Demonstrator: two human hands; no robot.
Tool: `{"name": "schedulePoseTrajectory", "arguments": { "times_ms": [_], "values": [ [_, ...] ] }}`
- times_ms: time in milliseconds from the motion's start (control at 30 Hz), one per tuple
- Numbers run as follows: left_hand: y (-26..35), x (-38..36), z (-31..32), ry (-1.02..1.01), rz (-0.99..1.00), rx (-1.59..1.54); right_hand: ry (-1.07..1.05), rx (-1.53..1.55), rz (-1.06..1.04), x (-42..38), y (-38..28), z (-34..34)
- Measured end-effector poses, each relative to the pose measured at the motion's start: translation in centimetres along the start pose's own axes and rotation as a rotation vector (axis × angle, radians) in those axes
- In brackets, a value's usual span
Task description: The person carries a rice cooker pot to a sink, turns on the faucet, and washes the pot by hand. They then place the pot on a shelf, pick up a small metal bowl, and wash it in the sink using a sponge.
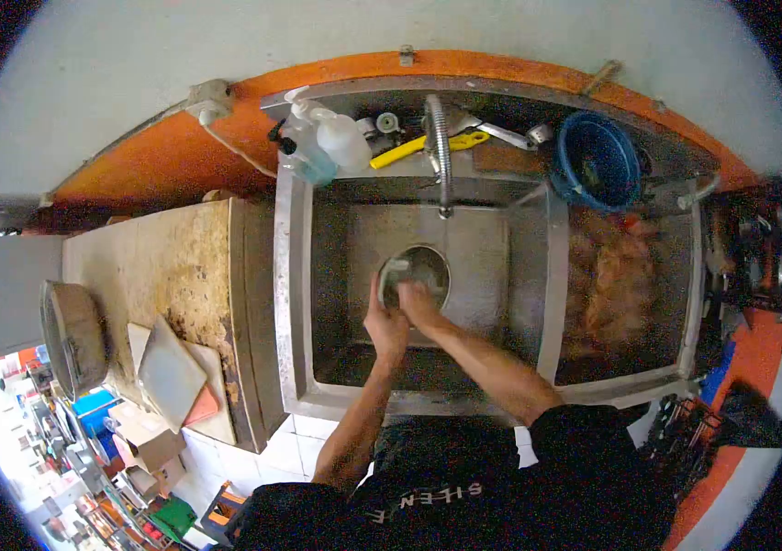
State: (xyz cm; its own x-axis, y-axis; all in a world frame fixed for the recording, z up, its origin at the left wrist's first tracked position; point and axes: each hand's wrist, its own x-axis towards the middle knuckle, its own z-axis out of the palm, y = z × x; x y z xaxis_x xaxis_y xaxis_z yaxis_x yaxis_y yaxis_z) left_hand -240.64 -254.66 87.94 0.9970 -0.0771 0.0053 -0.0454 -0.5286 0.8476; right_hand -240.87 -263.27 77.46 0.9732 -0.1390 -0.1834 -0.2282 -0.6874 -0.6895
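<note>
Both of my hands are down in the left basin of a steel sink (292,275). My left hand (384,323) grips the near left edge of a round metal bowl (426,266) and tilts it up. My right hand (420,301) presses against the bowl's lower inside; whether it holds a sponge or cloth I cannot tell. The curved tap (441,151) hangs over the basin just beyond the bowl.
A blue colander (596,163) sits at the sink's back right, above a right basin with brownish contents (613,285). Clear soap bottles (322,142) and a yellow tool (428,145) lie on the back ledge. On the left, a worn counter (157,266) carries a metal pot (72,338) and cutting boards (171,375).
</note>
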Motion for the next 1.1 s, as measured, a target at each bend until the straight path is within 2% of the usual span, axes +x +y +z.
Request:
{"name": "schedulePoseTrajectory", "arguments": {
  "times_ms": [33, 67, 100, 133, 233, 267, 300, 333, 367, 467, 533, 567, 600, 700, 733, 800, 867, 933, 1000, 1067, 1100],
  "values": [
    [0.6, 0.0, 0.5, 0.000, -0.039, -0.038, 0.127, 0.113, -0.033, 0.2, -1.2, -1.5],
    [-1.1, -0.4, 0.7, -0.024, -0.046, -0.205, 0.247, 0.228, -0.076, 0.7, -2.5, -3.1],
    [0.6, 0.4, 0.5, -0.017, -0.064, -0.159, 0.377, 0.353, -0.123, 1.7, -3.5, -4.3],
    [3.5, 1.0, -0.6, -0.023, -0.085, -0.103, 0.467, 0.185, -0.206, 2.2, -2.6, -3.1],
    [5.0, 0.9, -2.1, -0.043, -0.106, -0.029, 0.365, 0.092, -0.400, 3.6, -2.0, -7.6],
    [4.8, 0.9, -2.3, -0.050, -0.103, -0.033, 0.235, 0.019, -0.353, 4.2, -1.4, -8.2],
    [4.6, 0.7, -2.4, -0.058, -0.100, -0.040, 0.233, -0.012, -0.272, 3.1, -1.6, -8.5],
    [4.2, 0.8, -2.1, 0.014, 0.065, -0.005, 0.242, -0.050, -0.196, 1.8, -2.0, -9.1],
    [3.9, 0.9, -1.7, 0.028, 0.061, -0.022, 0.253, -0.089, -0.118, 0.6, -2.4, -9.4],
    [3.4, 0.2, -0.4, 0.072, 0.053, -0.049, -0.013, -0.305, -0.121, -2.4, 1.7, -3.6],
    [2.3, -0.1, 0.7, 0.111, 0.086, -0.022, -0.108, -0.053, 0.128, -1.8, -0.4, -3.7],
    [1.9, -0.1, 0.8, 0.127, 0.040, -0.069, -0.156, 0.084, 0.259, -2.0, -1.5, -3.4],
    [1.8, 0.2, 0.6, 0.139, -0.005, -0.112, -0.192, 0.094, 0.282, -1.1, 0.9, 0.3],
    [0.6, -0.4, -0.1, 0.142, -0.050, -0.226, -0.275, 0.161, -0.008, -0.6, 1.7, -0.8],
    [0.3, -0.7, -0.5, 0.132, -0.046, -0.260, -0.226, 0.020, -0.005, -0.8, 0.2, -2.5],
    [2.9, -1.5, -1.5, 0.082, -0.059, -0.139, -0.123, -0.276, 0.009, -1.4, -3.3, -7.7],
    [4.3, -2.0, -1.1, 0.074, -0.102, -0.073, 0.233, -0.199, -0.070, 0.8, 0.6, -3.4],
    [2.6, -2.0, 0.0, 0.047, -0.138, -0.137, 0.376, -0.091, -0.129, 1.9, 1.6, -2.4],
    [1.4, -1.7, 0.6, 0.038, -0.112, -0.181, 0.309, 0.056, -0.158, 2.3, 1.4, -1.2],
    [1.0, -1.0, 0.3, 0.036, -0.027, -0.202, 0.055, 0.262, -0.209, 1.8, 1.3, -0.1],
    [0.8, -0.7, 0.1, 0.040, -0.053, -0.246, -0.075, 0.366, -0.233, 1.5, 1.3, 0.3]
  ]
}}
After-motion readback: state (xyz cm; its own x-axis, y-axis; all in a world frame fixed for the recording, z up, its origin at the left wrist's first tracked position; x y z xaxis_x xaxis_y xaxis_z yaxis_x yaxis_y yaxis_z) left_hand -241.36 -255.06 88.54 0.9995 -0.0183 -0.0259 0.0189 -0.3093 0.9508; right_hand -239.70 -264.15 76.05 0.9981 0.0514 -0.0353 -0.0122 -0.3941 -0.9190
